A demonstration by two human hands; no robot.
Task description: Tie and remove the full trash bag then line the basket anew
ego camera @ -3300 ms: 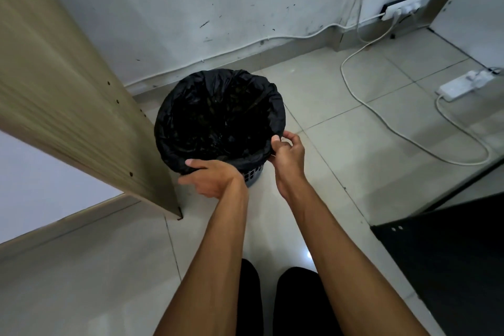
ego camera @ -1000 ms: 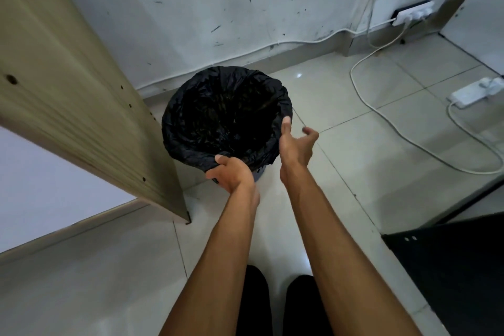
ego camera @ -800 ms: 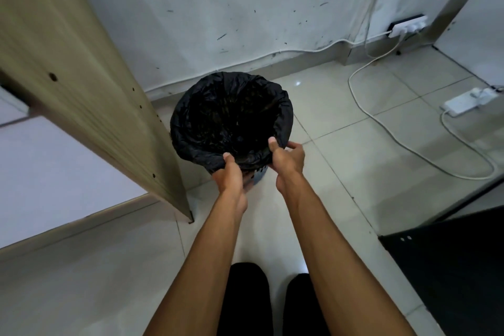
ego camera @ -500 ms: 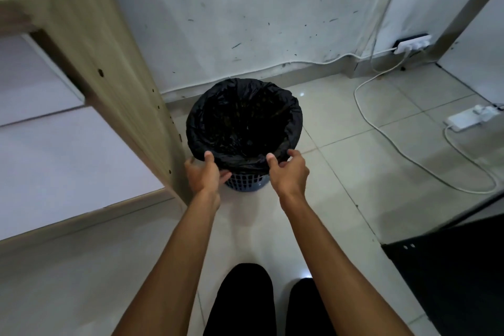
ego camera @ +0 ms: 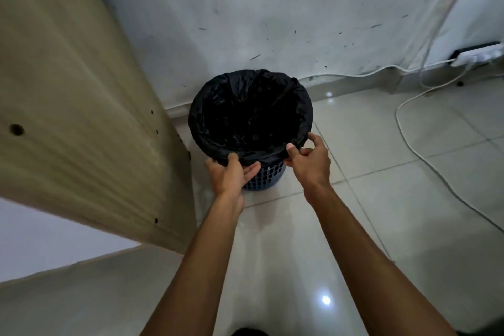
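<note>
both hands at near rim of basket: right hand fingers pinching black bag edge; left hand fingers gripping bag edge.

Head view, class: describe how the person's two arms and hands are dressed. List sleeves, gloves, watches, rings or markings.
Both forearms are bare along their visible length, with no sleeves showing. The left hand and right hand wear no gloves. No watch, bracelet, ring or marking shows on the wrists or fingers.
</note>
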